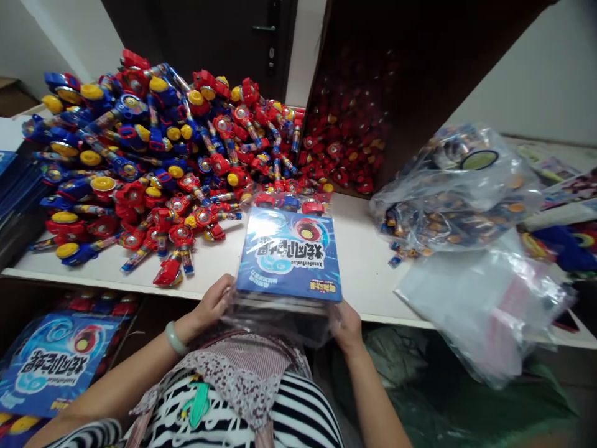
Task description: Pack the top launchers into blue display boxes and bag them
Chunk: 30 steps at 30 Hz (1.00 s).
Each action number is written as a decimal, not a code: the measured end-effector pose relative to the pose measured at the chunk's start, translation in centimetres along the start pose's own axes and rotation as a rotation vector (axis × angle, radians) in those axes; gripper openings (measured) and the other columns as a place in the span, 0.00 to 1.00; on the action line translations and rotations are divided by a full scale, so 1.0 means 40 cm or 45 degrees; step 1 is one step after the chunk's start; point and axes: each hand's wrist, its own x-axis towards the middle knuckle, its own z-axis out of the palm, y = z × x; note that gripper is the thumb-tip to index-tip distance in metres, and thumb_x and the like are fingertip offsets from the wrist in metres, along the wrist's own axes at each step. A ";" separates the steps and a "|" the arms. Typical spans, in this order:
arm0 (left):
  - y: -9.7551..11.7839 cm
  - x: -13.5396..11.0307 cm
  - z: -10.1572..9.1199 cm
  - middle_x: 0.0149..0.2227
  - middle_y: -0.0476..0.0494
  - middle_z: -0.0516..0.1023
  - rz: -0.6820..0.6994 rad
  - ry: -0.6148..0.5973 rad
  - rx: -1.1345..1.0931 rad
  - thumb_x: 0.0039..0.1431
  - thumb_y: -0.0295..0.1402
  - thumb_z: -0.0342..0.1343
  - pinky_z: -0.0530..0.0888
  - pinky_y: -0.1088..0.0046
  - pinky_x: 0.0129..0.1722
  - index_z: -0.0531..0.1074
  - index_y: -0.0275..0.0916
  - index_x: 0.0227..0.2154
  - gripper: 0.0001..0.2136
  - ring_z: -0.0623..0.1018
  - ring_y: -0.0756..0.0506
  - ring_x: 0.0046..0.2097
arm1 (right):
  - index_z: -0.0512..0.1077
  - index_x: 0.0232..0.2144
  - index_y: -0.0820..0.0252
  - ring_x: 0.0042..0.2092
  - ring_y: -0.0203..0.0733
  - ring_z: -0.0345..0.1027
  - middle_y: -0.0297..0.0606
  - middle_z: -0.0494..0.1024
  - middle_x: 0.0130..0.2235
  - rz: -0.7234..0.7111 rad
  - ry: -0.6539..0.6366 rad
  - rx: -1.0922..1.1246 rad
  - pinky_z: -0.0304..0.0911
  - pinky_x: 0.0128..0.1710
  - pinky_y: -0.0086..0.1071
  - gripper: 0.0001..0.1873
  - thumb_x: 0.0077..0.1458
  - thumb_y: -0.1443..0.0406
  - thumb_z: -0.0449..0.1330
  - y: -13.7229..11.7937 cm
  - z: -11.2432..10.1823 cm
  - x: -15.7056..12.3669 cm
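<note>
A blue printed box [289,274] with spinning-top toys showing at its far end sits inside a clear plastic bag [280,317] at the front edge of the white table. My left hand [215,305] is closed on the bag's near left side. On the near right corner, my right hand [347,325] grips the same bag; its fingertips are partly hidden behind the film. The bag's loose end hangs over the table edge towards my body. Beyond the box lies a big heap of red and blue spinning-top toys [158,143] with yellow parts.
A large tipped carton [429,68] spills more red toys at the back. To the right are a clear bag of small toys [457,199] and flat empty plastic bags [485,305]. Another packed blue box [60,361] lies below the table [209,286] at left. A dark door [224,37] stands behind.
</note>
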 end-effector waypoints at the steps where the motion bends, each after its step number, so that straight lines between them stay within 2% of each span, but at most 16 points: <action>1: 0.003 -0.022 -0.012 0.35 0.42 0.73 0.048 -0.070 0.012 0.71 0.42 0.45 0.73 0.70 0.39 0.70 0.39 0.36 0.14 0.73 0.45 0.37 | 0.79 0.39 0.55 0.38 0.44 0.81 0.41 0.85 0.37 -0.046 0.019 -0.004 0.78 0.37 0.35 0.15 0.63 0.63 0.51 -0.007 -0.002 -0.027; 5: 0.014 -0.076 -0.047 0.38 0.40 0.76 0.167 -0.275 0.060 0.71 0.32 0.44 0.75 0.68 0.43 0.70 0.41 0.39 0.10 0.76 0.45 0.41 | 0.74 0.48 0.53 0.42 0.45 0.80 0.39 0.84 0.40 -0.122 0.154 -0.075 0.77 0.41 0.40 0.15 0.64 0.66 0.52 -0.038 0.011 -0.109; 7: 0.013 -0.084 -0.041 0.42 0.39 0.76 0.152 -0.266 0.119 0.69 0.34 0.49 0.76 0.65 0.47 0.71 0.42 0.42 0.07 0.77 0.44 0.45 | 0.73 0.49 0.53 0.45 0.48 0.79 0.41 0.82 0.42 -0.059 0.206 -0.165 0.75 0.45 0.45 0.13 0.64 0.62 0.55 -0.051 0.031 -0.122; 8: 0.011 -0.085 -0.029 0.43 0.38 0.76 0.115 -0.209 0.155 0.67 0.37 0.54 0.76 0.63 0.47 0.71 0.41 0.44 0.08 0.77 0.42 0.46 | 0.72 0.50 0.54 0.47 0.51 0.77 0.44 0.82 0.43 0.007 0.230 -0.219 0.74 0.46 0.49 0.15 0.63 0.58 0.57 -0.057 0.042 -0.121; 9: 0.009 -0.083 -0.013 0.43 0.38 0.76 0.054 -0.112 0.190 0.63 0.40 0.59 0.77 0.62 0.46 0.70 0.41 0.45 0.12 0.77 0.42 0.45 | 0.71 0.51 0.56 0.48 0.54 0.76 0.47 0.80 0.45 0.096 0.255 -0.266 0.72 0.47 0.52 0.22 0.60 0.52 0.60 -0.063 0.054 -0.116; 11: 0.007 -0.077 0.025 0.39 0.42 0.76 -0.103 0.112 0.223 0.57 0.45 0.64 0.77 0.65 0.41 0.69 0.41 0.43 0.17 0.77 0.43 0.40 | 0.71 0.51 0.60 0.47 0.57 0.74 0.50 0.79 0.45 0.302 0.325 -0.290 0.70 0.48 0.54 0.33 0.54 0.42 0.62 -0.075 0.073 -0.101; 12: 0.007 -0.072 0.042 0.35 0.45 0.75 -0.171 0.205 0.214 0.59 0.45 0.62 0.75 0.68 0.37 0.69 0.41 0.39 0.15 0.75 0.45 0.36 | 0.72 0.48 0.60 0.45 0.55 0.74 0.49 0.80 0.42 0.400 0.358 -0.244 0.70 0.47 0.52 0.32 0.54 0.41 0.61 -0.080 0.078 -0.093; 14: 0.011 -0.063 0.062 0.29 0.49 0.71 -0.252 0.300 0.158 0.65 0.44 0.54 0.72 0.71 0.33 0.67 0.41 0.33 0.12 0.72 0.48 0.31 | 0.75 0.40 0.59 0.39 0.48 0.74 0.44 0.80 0.36 0.552 0.379 -0.087 0.71 0.43 0.44 0.23 0.61 0.46 0.56 -0.089 0.080 -0.084; 16: 0.016 -0.054 0.059 0.27 0.50 0.69 -0.242 0.267 0.092 0.68 0.43 0.51 0.70 0.73 0.32 0.66 0.41 0.29 0.14 0.70 0.49 0.30 | 0.76 0.34 0.58 0.36 0.45 0.75 0.41 0.80 0.33 0.617 0.355 0.056 0.71 0.39 0.39 0.18 0.65 0.52 0.54 -0.098 0.071 -0.085; 20: 0.025 -0.039 0.024 0.26 0.49 0.70 -0.086 -0.004 0.030 0.67 0.46 0.52 0.70 0.74 0.31 0.66 0.40 0.26 0.17 0.69 0.50 0.29 | 0.78 0.33 0.57 0.36 0.44 0.77 0.39 0.82 0.33 0.493 0.303 0.190 0.72 0.38 0.36 0.13 0.61 0.57 0.59 -0.119 0.053 -0.088; 22: 0.037 -0.027 0.015 0.26 0.49 0.70 -0.076 -0.053 0.027 0.67 0.46 0.51 0.69 0.74 0.31 0.66 0.39 0.26 0.18 0.69 0.50 0.29 | 0.79 0.33 0.57 0.36 0.44 0.77 0.39 0.83 0.33 0.487 0.258 0.238 0.73 0.38 0.36 0.12 0.60 0.57 0.59 -0.135 0.046 -0.074; 24: 0.058 -0.009 0.011 0.27 0.49 0.70 -0.129 0.029 0.047 0.67 0.46 0.51 0.69 0.74 0.31 0.66 0.40 0.27 0.17 0.69 0.50 0.29 | 0.79 0.33 0.57 0.36 0.44 0.77 0.39 0.82 0.33 0.538 0.216 0.266 0.73 0.39 0.37 0.13 0.60 0.57 0.58 -0.156 0.032 -0.047; 26: 0.087 0.010 -0.004 0.27 0.49 0.70 -0.135 0.200 0.097 0.66 0.46 0.52 0.69 0.74 0.31 0.66 0.40 0.28 0.16 0.69 0.49 0.30 | 0.79 0.32 0.58 0.36 0.43 0.76 0.39 0.82 0.33 0.569 0.213 0.263 0.72 0.39 0.37 0.14 0.60 0.56 0.58 -0.180 0.005 -0.021; 28: 0.112 0.019 -0.039 0.26 0.50 0.68 -0.073 0.392 0.177 0.65 0.43 0.54 0.68 0.74 0.31 0.65 0.40 0.28 0.14 0.69 0.50 0.29 | 0.79 0.31 0.58 0.36 0.43 0.75 0.40 0.81 0.33 0.588 0.232 0.233 0.72 0.39 0.37 0.14 0.60 0.57 0.58 -0.201 -0.034 -0.007; 30: 0.125 0.008 -0.087 0.25 0.52 0.67 -0.020 0.508 0.269 0.63 0.40 0.57 0.66 0.75 0.30 0.66 0.40 0.28 0.12 0.66 0.51 0.27 | 0.80 0.34 0.58 0.37 0.42 0.75 0.40 0.81 0.35 0.600 0.229 0.163 0.71 0.39 0.36 0.13 0.60 0.58 0.59 -0.221 -0.074 -0.016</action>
